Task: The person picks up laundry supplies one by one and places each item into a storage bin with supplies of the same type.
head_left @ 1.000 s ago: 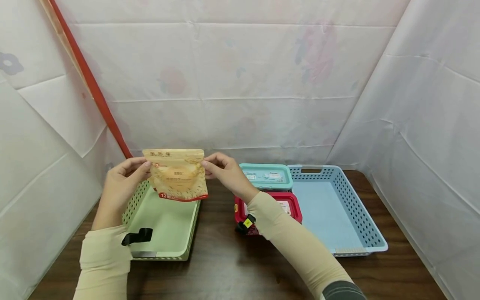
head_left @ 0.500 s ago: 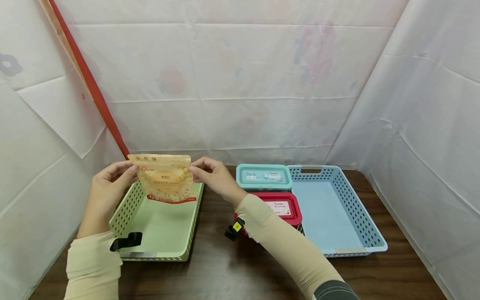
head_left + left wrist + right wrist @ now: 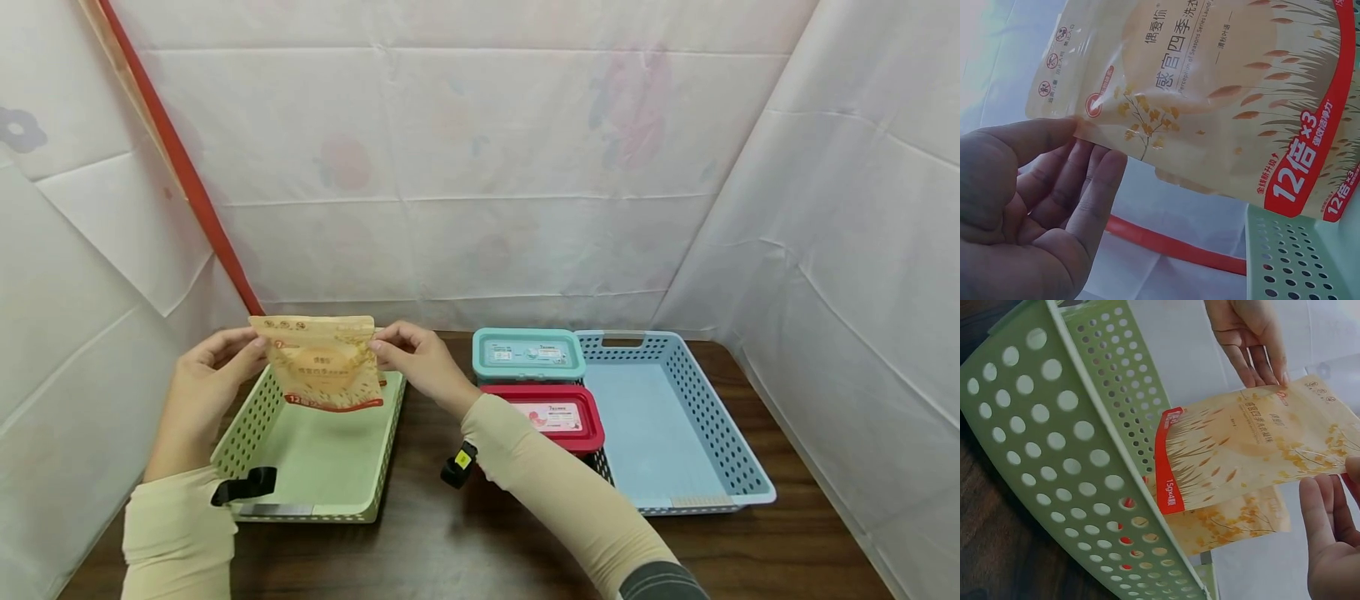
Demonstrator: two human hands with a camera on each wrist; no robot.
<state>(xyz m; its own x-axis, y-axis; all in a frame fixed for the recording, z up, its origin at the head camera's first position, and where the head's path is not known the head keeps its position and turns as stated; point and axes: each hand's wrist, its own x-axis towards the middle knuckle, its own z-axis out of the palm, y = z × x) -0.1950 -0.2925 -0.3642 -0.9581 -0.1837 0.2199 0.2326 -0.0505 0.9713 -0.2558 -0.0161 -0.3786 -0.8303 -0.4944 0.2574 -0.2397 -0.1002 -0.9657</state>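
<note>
A: ok, what's closest to you on the feed?

B: From my remote seat it's the dark wood table (image 3: 427,546), with two cream sleeves (image 3: 562,492) reaching in over it, black straps (image 3: 258,482) near both wrists.

A: and the fingers?

B: The left hand (image 3: 198,382) has thumb and fingertips pinched on the left edge of a yellow pouch (image 3: 322,362), up near the top. The right hand (image 3: 423,364) pinches the right edge, so I've got a grip both sides. Pouch is spread between them, printed front toward the head cam, red band along the bottom.

A: where's it hanging exactly?

B: Above the green basket (image 3: 322,471), over its far half from where I look. My right wrist cam also shows a second pouch (image 3: 1241,519) behind the first. Can't tell what props it up.

A: anything further out?

B: Off to the right, a red-lidded container (image 3: 555,417), partly hidden by the sleeve, and a teal-lidded container (image 3: 528,354) just behind it. Both sit just left of a pale blue basket (image 3: 652,425). Way at the back there's white cloth (image 3: 480,167) with faded flowers, plus a red strip (image 3: 176,158) slanting up the left.
</note>
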